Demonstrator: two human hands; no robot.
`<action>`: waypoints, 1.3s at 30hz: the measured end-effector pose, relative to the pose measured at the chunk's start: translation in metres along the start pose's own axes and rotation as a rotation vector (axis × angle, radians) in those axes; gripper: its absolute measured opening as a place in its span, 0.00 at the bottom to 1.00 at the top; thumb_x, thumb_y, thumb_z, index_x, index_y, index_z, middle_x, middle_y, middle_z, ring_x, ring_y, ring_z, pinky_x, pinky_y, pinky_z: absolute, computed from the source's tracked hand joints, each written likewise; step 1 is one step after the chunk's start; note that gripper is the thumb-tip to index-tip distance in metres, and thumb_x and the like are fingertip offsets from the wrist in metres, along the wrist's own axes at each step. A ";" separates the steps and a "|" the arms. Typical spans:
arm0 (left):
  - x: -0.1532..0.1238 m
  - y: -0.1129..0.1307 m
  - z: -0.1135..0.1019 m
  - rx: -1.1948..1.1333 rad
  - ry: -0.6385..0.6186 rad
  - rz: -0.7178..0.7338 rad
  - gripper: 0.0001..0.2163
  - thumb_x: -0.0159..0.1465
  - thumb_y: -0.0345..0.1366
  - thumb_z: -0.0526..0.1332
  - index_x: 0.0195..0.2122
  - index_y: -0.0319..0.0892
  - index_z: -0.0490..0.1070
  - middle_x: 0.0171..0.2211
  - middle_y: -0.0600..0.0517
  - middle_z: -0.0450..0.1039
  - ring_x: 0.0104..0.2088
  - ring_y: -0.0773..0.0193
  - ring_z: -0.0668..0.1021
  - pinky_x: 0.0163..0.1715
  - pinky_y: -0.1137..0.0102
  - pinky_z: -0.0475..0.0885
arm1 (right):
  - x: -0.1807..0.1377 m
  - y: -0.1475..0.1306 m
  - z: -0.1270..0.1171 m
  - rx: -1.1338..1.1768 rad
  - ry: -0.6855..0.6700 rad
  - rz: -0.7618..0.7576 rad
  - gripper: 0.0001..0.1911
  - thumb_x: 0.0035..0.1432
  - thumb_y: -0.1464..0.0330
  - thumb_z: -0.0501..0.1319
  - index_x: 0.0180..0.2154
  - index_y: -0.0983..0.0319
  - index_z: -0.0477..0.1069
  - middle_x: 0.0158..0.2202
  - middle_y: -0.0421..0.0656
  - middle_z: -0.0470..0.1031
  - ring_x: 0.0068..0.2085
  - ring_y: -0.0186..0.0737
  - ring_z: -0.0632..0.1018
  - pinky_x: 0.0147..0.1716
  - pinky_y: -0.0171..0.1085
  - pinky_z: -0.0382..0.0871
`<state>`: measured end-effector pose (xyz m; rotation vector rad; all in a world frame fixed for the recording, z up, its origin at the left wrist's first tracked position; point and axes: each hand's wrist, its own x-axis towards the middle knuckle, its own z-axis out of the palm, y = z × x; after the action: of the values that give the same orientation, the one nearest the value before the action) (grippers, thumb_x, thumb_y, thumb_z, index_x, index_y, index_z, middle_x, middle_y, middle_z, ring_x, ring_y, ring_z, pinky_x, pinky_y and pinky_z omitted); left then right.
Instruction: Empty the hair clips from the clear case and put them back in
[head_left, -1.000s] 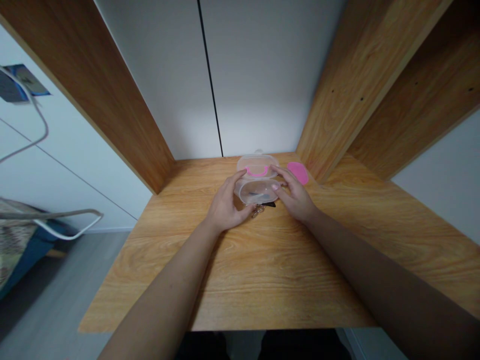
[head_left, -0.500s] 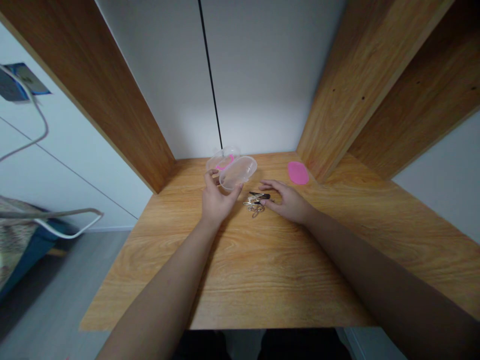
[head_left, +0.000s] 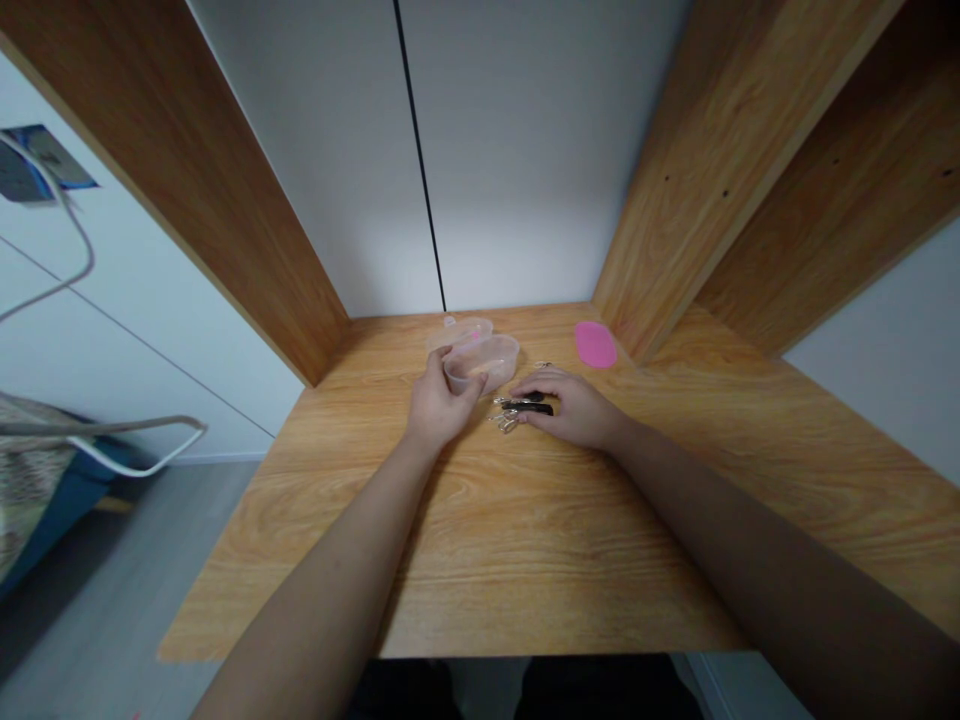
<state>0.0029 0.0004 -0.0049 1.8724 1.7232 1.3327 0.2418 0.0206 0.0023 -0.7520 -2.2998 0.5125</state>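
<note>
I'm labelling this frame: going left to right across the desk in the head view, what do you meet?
Left hand → clear plastic case → small pile of hair clips → right hand → pink oval lid.

Soft, even indoor light falls from above and in front, brightest on the white wall (head_left: 517, 200) at the back and dimmer toward the near edge of the counter (head_left: 525, 560). Shadows are faint, with a weak one under the left hand (head_left: 439, 405), and there is no glare. The wide lens bends the wooden side panels (head_left: 225, 200) outward, and the corners look slightly soft.
</note>
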 end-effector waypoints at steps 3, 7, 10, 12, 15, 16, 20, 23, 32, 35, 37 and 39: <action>0.000 0.000 0.000 -0.011 -0.001 0.010 0.29 0.61 0.50 0.67 0.58 0.43 0.63 0.52 0.40 0.77 0.50 0.48 0.81 0.48 0.55 0.76 | 0.000 -0.002 0.001 0.029 0.019 -0.011 0.13 0.55 0.64 0.71 0.45 0.54 0.81 0.43 0.45 0.83 0.45 0.48 0.81 0.51 0.51 0.73; 0.000 0.000 0.000 -0.002 -0.015 -0.019 0.30 0.61 0.51 0.66 0.59 0.43 0.63 0.50 0.41 0.78 0.47 0.47 0.82 0.46 0.55 0.77 | 0.000 -0.001 0.002 0.072 0.036 -0.015 0.07 0.57 0.64 0.69 0.39 0.54 0.83 0.38 0.45 0.84 0.43 0.47 0.82 0.47 0.49 0.75; 0.000 0.000 0.000 0.005 -0.022 -0.024 0.30 0.61 0.51 0.66 0.60 0.42 0.63 0.51 0.40 0.78 0.47 0.47 0.82 0.46 0.55 0.77 | -0.001 -0.001 0.002 0.068 0.027 -0.007 0.06 0.60 0.64 0.67 0.37 0.55 0.83 0.36 0.45 0.84 0.40 0.45 0.82 0.46 0.48 0.75; 0.000 0.000 0.000 0.003 -0.026 -0.021 0.30 0.61 0.52 0.66 0.60 0.42 0.62 0.51 0.39 0.78 0.48 0.47 0.81 0.47 0.54 0.76 | -0.002 -0.003 0.001 0.055 0.037 0.012 0.06 0.60 0.65 0.66 0.37 0.56 0.83 0.36 0.45 0.83 0.39 0.44 0.82 0.45 0.47 0.75; 0.001 0.000 0.000 0.006 -0.018 -0.020 0.30 0.61 0.52 0.66 0.59 0.42 0.63 0.52 0.39 0.78 0.49 0.46 0.81 0.48 0.54 0.76 | -0.001 -0.007 0.000 0.049 0.096 0.057 0.07 0.61 0.64 0.65 0.37 0.56 0.83 0.34 0.45 0.83 0.37 0.44 0.81 0.40 0.45 0.76; 0.001 0.000 0.000 0.007 -0.014 -0.020 0.30 0.61 0.51 0.66 0.59 0.43 0.63 0.52 0.40 0.78 0.49 0.46 0.81 0.47 0.55 0.77 | -0.001 -0.008 -0.001 0.047 0.118 0.076 0.08 0.61 0.64 0.65 0.37 0.57 0.83 0.34 0.45 0.83 0.36 0.44 0.81 0.39 0.44 0.76; 0.001 0.000 0.000 0.003 -0.012 -0.015 0.29 0.61 0.50 0.67 0.59 0.43 0.63 0.50 0.42 0.79 0.47 0.48 0.82 0.45 0.57 0.77 | 0.000 -0.008 -0.002 0.037 0.162 0.133 0.09 0.63 0.64 0.63 0.39 0.57 0.83 0.36 0.45 0.83 0.36 0.44 0.82 0.37 0.43 0.76; 0.001 -0.001 0.000 -0.004 -0.007 -0.010 0.28 0.61 0.50 0.67 0.58 0.44 0.64 0.50 0.42 0.79 0.47 0.48 0.82 0.45 0.57 0.77 | 0.001 -0.006 -0.003 0.038 0.171 0.138 0.10 0.63 0.65 0.62 0.40 0.57 0.83 0.38 0.45 0.84 0.38 0.45 0.82 0.40 0.43 0.76; 0.000 0.000 0.000 -0.008 -0.019 -0.023 0.29 0.61 0.50 0.67 0.59 0.44 0.63 0.50 0.42 0.79 0.48 0.48 0.82 0.47 0.56 0.77 | 0.000 -0.006 -0.003 0.016 0.126 0.141 0.10 0.63 0.64 0.62 0.41 0.58 0.82 0.38 0.46 0.84 0.39 0.46 0.82 0.41 0.45 0.76; 0.000 0.001 0.000 -0.001 -0.022 -0.030 0.29 0.61 0.50 0.66 0.59 0.43 0.63 0.51 0.41 0.78 0.49 0.47 0.81 0.48 0.55 0.76 | 0.000 -0.006 -0.003 0.014 0.140 0.126 0.11 0.63 0.64 0.62 0.40 0.58 0.82 0.36 0.46 0.82 0.35 0.43 0.81 0.35 0.42 0.74; 0.000 0.002 -0.001 -0.002 -0.023 -0.032 0.29 0.61 0.50 0.67 0.59 0.43 0.63 0.52 0.40 0.78 0.50 0.47 0.81 0.48 0.55 0.76 | 0.000 -0.006 -0.003 0.005 0.157 0.116 0.11 0.64 0.64 0.62 0.39 0.59 0.82 0.34 0.45 0.81 0.33 0.41 0.79 0.31 0.40 0.72; 0.000 0.003 -0.001 -0.012 -0.025 -0.029 0.29 0.61 0.50 0.67 0.59 0.43 0.63 0.52 0.40 0.78 0.50 0.47 0.81 0.49 0.55 0.76 | 0.001 -0.005 -0.004 -0.023 0.183 0.115 0.11 0.64 0.64 0.61 0.40 0.59 0.82 0.34 0.45 0.80 0.32 0.40 0.79 0.31 0.40 0.72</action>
<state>0.0036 -0.0006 -0.0023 1.8420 1.7199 1.3012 0.2418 0.0181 0.0078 -0.9085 -2.1052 0.4495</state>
